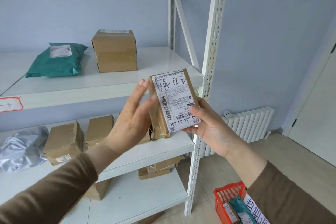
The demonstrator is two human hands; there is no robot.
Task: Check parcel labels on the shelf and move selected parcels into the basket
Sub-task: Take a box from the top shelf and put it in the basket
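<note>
- The right hand grips the labelled parcel at frame centre, long axis upright.
- The left hand, fingers straight, touches its side.
- The basket sits lower right, nearer the right hand.

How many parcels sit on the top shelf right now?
2: a green mailer bag toward the left and a cardboard box beside it on its right. The shelf runs out of frame leftward, so more may be hidden.

Matt brown cardboard parcel with smooth paper label; glossy white shelf; red plastic basket.
</note>
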